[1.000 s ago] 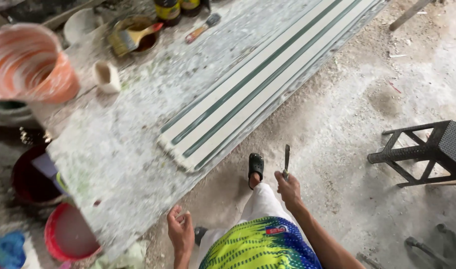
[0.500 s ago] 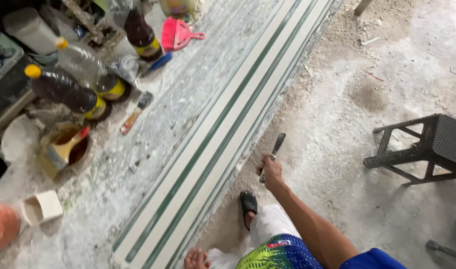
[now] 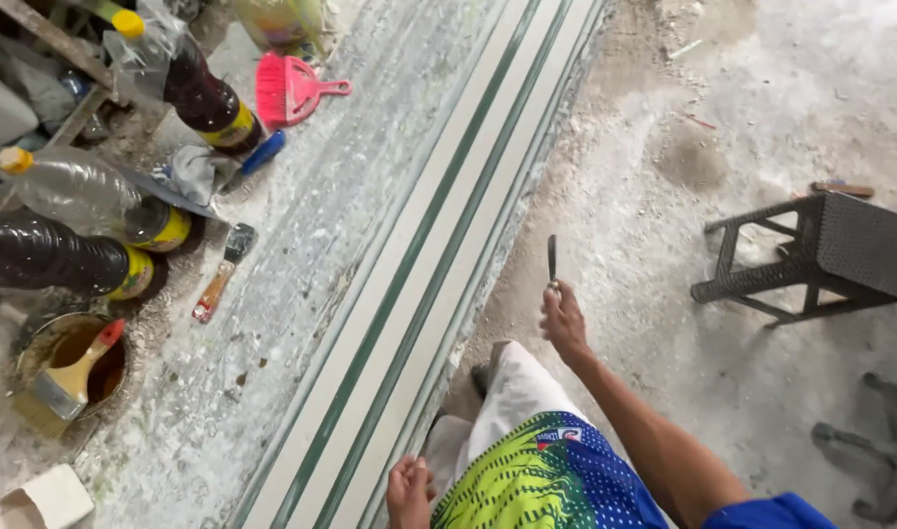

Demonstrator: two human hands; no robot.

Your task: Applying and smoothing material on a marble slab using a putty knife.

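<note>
Blade [image 3: 551, 258] upright in closed right hand [image 3: 563, 315]; left hand [image 3: 409, 490] curled empty by striped boards [image 3: 448, 264].

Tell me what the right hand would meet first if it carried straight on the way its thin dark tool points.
The right hand holds a thin dark tool pointing up the picture. That line seems to run over bare dusty floor, just beside the long striped moulding. Nothing shows in the way, though depth is hard to judge.

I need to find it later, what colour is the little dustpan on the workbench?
Pink dustpan, seen clearest in the head view.
</note>
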